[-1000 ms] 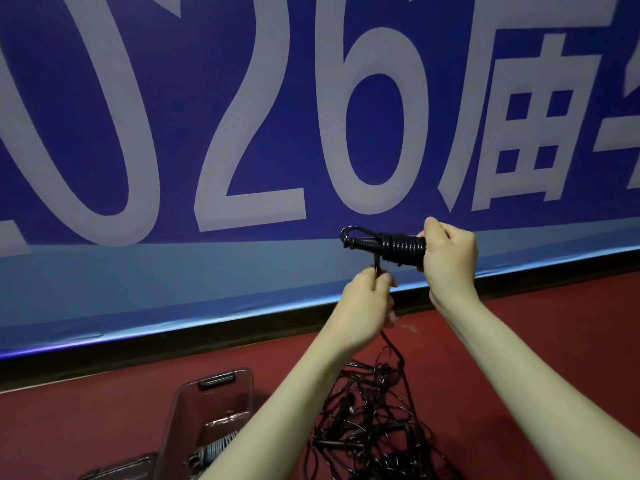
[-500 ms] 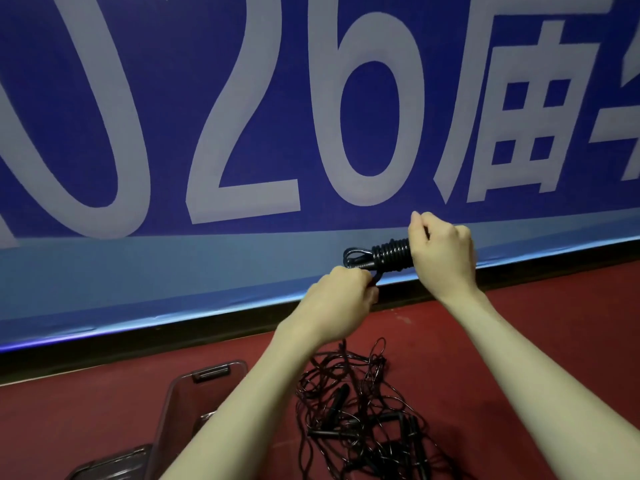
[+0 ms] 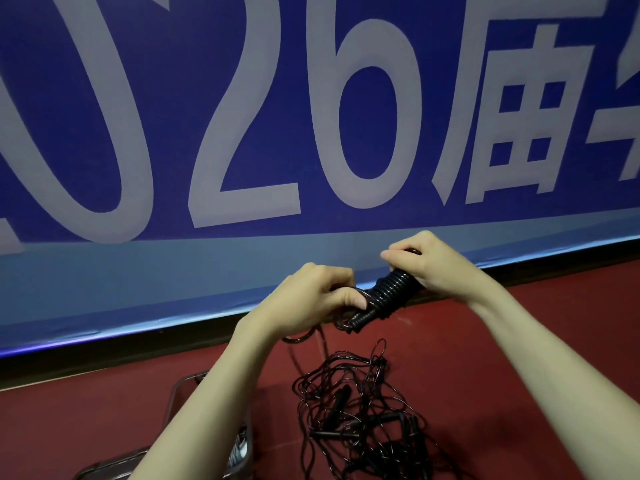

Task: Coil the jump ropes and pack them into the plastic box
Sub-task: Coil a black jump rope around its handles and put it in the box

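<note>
We hold the coiled jump rope (image 3: 388,294) up in front of us with both hands, its tight black turns slanting from lower left to upper right against the pale blue band of the banner (image 3: 138,271). Our right hand (image 3: 433,265) has its grip closed round the upper right end of the bundle, fingers curled over the top. Our left hand (image 3: 311,299) pinches the lower left end, thumb pressed against the wraps, with a loose loop of cord showing just beneath the wrist. Below the hands, on the red floor (image 3: 519,341), lies a tangled pile of jump ropes (image 3: 360,410), thin black cords looping over several dark handles. To the left of that pile, partly hidden behind our left forearm, stands the clear plastic box (image 3: 180,393); something wound sits inside it, though we cannot tell exactly what. The far wall carries large pale numerals and characters on deep blue.
</note>
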{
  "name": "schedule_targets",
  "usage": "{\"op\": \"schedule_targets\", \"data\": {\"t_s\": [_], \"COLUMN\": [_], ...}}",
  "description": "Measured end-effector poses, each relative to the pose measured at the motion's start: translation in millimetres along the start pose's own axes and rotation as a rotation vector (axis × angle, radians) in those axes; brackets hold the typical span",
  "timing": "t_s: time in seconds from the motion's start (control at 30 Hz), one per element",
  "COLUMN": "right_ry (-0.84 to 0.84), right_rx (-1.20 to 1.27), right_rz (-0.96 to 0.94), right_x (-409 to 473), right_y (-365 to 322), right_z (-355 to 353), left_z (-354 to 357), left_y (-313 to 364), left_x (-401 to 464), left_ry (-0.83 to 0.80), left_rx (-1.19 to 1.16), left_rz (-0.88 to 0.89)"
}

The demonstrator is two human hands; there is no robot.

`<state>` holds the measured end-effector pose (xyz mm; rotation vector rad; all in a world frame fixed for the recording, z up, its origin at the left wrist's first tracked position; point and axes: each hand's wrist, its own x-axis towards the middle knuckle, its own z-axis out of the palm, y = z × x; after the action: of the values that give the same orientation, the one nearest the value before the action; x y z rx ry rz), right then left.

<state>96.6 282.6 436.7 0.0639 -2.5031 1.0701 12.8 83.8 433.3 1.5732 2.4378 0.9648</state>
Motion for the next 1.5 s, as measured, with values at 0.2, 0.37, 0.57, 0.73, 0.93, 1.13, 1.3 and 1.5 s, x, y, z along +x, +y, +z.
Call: {"op": "schedule_targets", "data": {"t_s": [0.2, 0.37, 0.57, 0.73, 0.93, 1.13, 1.3, 1.5], "right_ry": [0.081, 0.247, 0.396, 0.673, 0.919, 0.629, 0.029, -0.078], "right_rx": [0.360, 0.522, 0.743, 0.794, 0.389, 0.062, 0.188, 0.214], "right_rz": [0.017, 0.012, 0.090, 0.219, 0.195, -0.102, -0.041, -0.062], "right_x": [0, 7, 11, 17, 16, 1, -14, -15], "right_y": [-6, -8, -9, -6, 13, 12, 4, -8], "right_z": [7, 25, 39, 38, 35, 35, 32, 30], "left_z": [-1, 6, 16, 25, 33, 28, 8, 4], "left_y": [6, 4, -15, -4, 10, -1, -13, -16], "left_x": [-2, 1, 11, 22, 20, 21, 10, 0], "left_ry": [-0.092, 0.004, -0.085, 0.226, 0.339, 0.483, 0.454, 0.433], "left_rx": [-0.489, -0.862, -1.555, -1.080, -0.631, -0.602, -0.346, -0.253], "left_rz": [0.019, -0.151, -0.147, -0.201, -0.091, -0.163, -0.134, -0.163]}}
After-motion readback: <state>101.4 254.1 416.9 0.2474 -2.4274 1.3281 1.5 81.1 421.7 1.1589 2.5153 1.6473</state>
